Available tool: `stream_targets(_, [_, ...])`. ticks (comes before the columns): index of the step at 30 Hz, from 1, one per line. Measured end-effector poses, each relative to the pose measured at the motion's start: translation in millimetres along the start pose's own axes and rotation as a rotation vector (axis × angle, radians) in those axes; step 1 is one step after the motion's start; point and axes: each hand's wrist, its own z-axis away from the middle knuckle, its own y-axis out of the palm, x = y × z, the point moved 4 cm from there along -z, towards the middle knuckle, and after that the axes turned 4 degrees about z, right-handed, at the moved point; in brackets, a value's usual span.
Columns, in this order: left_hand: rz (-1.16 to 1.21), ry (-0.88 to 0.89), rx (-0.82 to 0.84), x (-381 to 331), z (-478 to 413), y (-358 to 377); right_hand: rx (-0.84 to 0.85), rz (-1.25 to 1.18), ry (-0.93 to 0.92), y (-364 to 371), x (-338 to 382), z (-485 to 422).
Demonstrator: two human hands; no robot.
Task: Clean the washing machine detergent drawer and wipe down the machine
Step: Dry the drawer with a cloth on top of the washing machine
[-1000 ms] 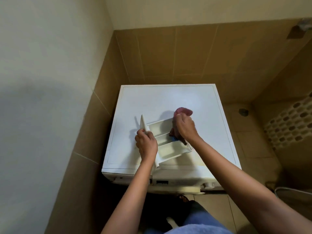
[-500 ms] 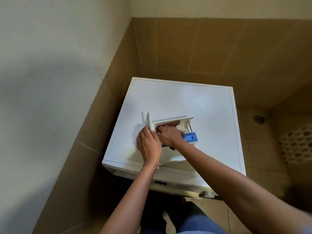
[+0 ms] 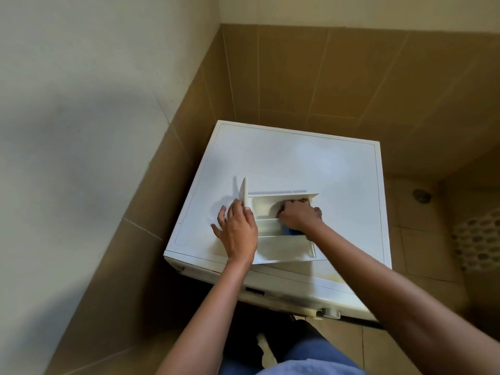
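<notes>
— Head camera looks down: where is the detergent drawer (image 3: 284, 249) at this moment?

— It is taken out and lies flat on the top of the washing machine (image 3: 297, 158), between the two hands. Its front panel (image 3: 244, 193) stands upright just beyond the left grip (image 3: 239, 231).

— And how are the grips?

— The left grip has its fingers stretched and apart. It presses against the panel end of the drawer and clamps nothing. The right grip (image 3: 299, 215) is curled, knuckles up, inside the compartment farthest from the person. It closes on a dark red cloth (image 3: 280, 209), of which only a small edge shows under the fingers. A blue insert (image 3: 290, 231) peeks out just at the wrist side of this grip.

— So which step is it?

— I judge it is the wiping of the far compartment. If the compartments on the wrist side are dirty, I cannot tell.

— How to do it well?

— Push the cloth into the corners and along the dividing walls, with short strokes toward the left grip. Then the left one takes the push, and the drawer does not slide on the smooth top. Go softly near the blue insert; it looks like a loose piece which may pop out.
</notes>
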Motion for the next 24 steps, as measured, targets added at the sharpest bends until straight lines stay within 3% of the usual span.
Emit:
stream_targets(8, [0.094,-0.017,0.002,-2,1,-3,-0.069,-0.050,-0.284,-11,60,8])
stream_targets(12, [0.124,-0.024,-0.001,-1,1,-4,0.071,-0.828,-0.314,-17,25,17])
stream_targets(13, [0.128,-0.025,-0.001,-1,2,-5,0.058,-0.989,-0.303,-21,17,19])
stream_targets(15, [0.140,-0.029,-0.005,0,2,-5,-0.123,-1.172,-0.267,-33,4,23])
stream_targets(18, [0.150,-0.039,-0.019,1,-2,-7,-0.450,-1.124,-0.182,-42,8,26])
stream_targets(22, [0.152,-0.043,-0.012,1,-3,-6,-0.301,-0.731,-0.382,-9,59,31])
stream_targets(24, [0.147,-0.035,-0.017,-1,-2,-7,-0.344,-0.549,-0.448,8,66,31])
